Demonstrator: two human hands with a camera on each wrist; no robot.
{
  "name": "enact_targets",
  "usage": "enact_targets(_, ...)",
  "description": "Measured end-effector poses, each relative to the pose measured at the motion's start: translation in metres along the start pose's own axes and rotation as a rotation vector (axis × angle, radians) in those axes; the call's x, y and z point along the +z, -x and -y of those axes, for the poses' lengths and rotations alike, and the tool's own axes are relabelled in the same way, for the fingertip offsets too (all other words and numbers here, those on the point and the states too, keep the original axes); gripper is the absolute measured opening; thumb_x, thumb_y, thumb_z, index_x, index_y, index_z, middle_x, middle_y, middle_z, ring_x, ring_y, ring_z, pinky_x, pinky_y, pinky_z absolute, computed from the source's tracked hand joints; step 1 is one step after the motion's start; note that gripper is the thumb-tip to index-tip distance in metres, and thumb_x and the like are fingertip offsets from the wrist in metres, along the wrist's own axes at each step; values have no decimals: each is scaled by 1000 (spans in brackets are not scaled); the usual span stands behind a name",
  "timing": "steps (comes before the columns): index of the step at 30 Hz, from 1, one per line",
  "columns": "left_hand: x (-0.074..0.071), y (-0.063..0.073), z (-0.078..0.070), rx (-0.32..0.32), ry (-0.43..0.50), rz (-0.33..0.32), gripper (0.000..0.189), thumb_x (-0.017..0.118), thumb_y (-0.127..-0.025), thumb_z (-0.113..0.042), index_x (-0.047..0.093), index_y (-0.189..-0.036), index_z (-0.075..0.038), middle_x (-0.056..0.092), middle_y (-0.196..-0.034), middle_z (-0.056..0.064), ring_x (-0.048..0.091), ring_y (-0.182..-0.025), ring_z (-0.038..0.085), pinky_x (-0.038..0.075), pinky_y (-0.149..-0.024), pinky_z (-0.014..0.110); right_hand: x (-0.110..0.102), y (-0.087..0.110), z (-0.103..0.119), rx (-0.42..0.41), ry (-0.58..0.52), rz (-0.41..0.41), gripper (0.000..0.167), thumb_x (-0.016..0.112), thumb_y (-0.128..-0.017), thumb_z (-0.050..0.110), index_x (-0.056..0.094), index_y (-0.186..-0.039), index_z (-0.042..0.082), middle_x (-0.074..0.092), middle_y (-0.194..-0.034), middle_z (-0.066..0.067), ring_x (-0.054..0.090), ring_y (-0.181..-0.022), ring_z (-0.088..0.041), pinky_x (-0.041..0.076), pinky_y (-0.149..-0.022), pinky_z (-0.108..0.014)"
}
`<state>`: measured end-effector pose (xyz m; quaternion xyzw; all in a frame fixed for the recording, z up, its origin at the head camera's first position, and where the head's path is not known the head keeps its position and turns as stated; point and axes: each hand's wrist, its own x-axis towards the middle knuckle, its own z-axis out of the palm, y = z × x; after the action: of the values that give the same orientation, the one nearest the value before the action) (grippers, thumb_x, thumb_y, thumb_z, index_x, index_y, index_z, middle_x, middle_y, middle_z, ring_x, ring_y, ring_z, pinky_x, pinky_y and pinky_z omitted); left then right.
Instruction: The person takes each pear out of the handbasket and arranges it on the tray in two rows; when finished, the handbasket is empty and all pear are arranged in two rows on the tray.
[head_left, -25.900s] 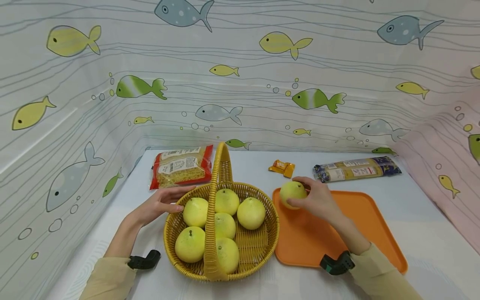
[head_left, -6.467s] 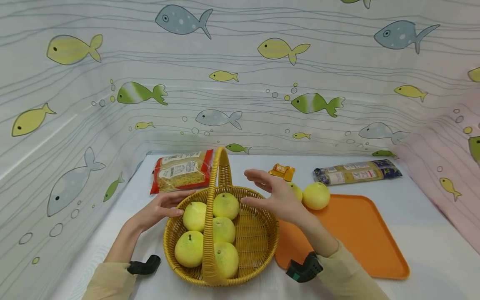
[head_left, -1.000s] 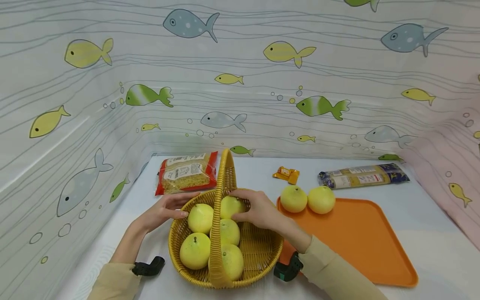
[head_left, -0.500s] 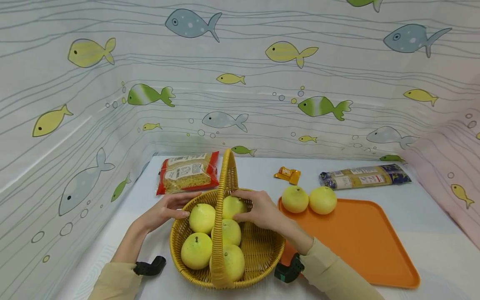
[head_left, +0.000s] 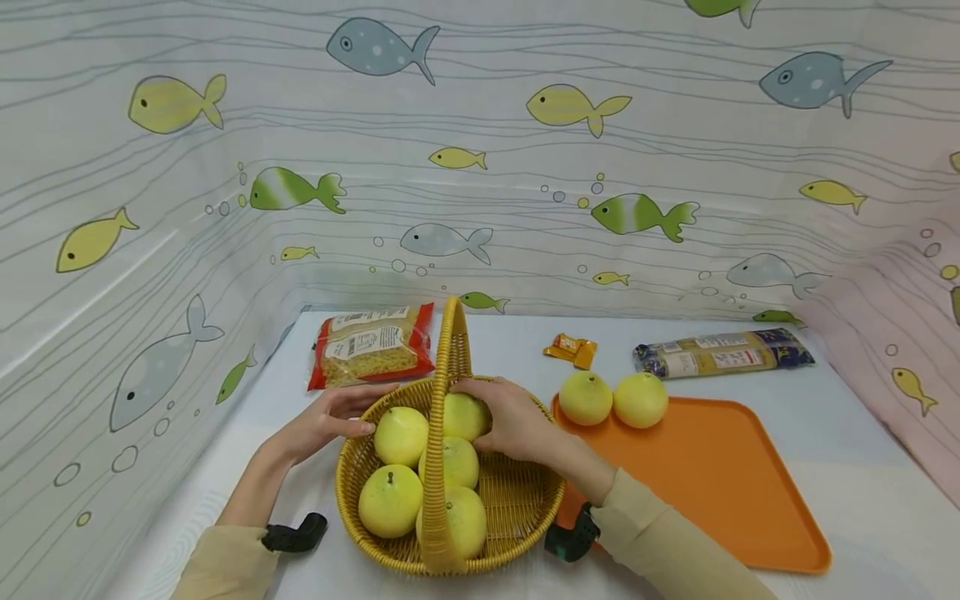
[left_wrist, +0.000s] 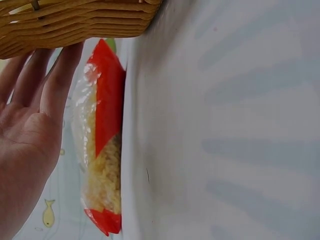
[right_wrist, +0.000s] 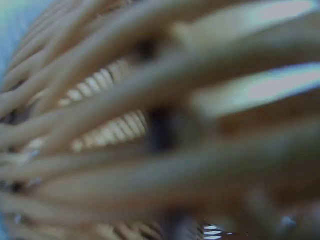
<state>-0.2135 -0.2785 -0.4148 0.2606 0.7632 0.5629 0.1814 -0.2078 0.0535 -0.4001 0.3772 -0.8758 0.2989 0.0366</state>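
Note:
In the head view a yellow wicker basket (head_left: 517, 546) with a tall arched handle (head_left: 435, 467) holds several round yellow-green pears; dark stems stand up on some. My right hand (head_left: 517, 421) reaches over the right rim and grips the rearmost pear (head_left: 461, 417), its fingers behind and thumb in front. My left hand (head_left: 330, 421) rests against the basket's left rim, thumb beside the left pear (head_left: 401, 436). The left wrist view shows that hand's straight fingers (left_wrist: 52, 90) against the wicker wall (left_wrist: 100, 20). Close, blurred wicker (right_wrist: 150, 100) fills the right wrist view, hiding the right hand.
An orange tray (head_left: 697, 467) lies right of the basket, two pears (head_left: 641, 400) side by side in its back left corner. Behind stand a red-edged pasta bag (head_left: 371, 346), a small orange packet (head_left: 572, 350) and a long noodle packet (head_left: 723, 353). Fish-patterned sheeting (head_left: 450, 200) encloses the table.
Over the last second the right hand has shifted slightly and its thumb has moved lower around the rearmost pear. Earlier, another pear left the basket's right side; two now lie on the tray.

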Motion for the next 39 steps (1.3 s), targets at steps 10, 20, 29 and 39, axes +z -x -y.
enact_targets(10, -1, 0, -1, 0, -11, 0, 59, 61, -93, -11, 45, -150, -3, 47, -149, 24, 56, -126, 5, 49, -97, 25, 4, -2, -3, -18, 1, -101, 60, 92, -66, 18, 68, -121, 19, 71, -119, 1, 61, -92, -17, 49, -75, -32)
enact_targets(20, -2, 0, -2, -12, -12, -17, 59, 62, -92, -11, 46, -149, -4, 50, -149, 19, 56, -126, 5, 49, -97, 26, 1, -1, -2, -46, 92, -35, 70, 90, -72, 19, 59, -134, 11, 63, -135, -8, 61, -119, -28, 51, -95, -45)
enact_targets(29, -2, 1, 1, 2, -5, 0, 59, 61, -93, -11, 45, -149, -3, 51, -147, 22, 57, -126, 6, 49, -98, 26, 3, -1, -2, -79, 67, -148, 66, 92, -63, 17, 66, -123, 14, 71, -116, -1, 64, -93, -21, 52, -76, -35)
enact_targets(39, -2, 1, -1, 10, -12, 6, 59, 60, -93, -11, 45, -150, -4, 48, -149, 22, 56, -127, 6, 48, -99, 25, -6, 7, 2, -25, 100, -169, 67, 90, -68, 18, 65, -130, 17, 65, -131, -1, 57, -93, -21, 51, -72, -35)
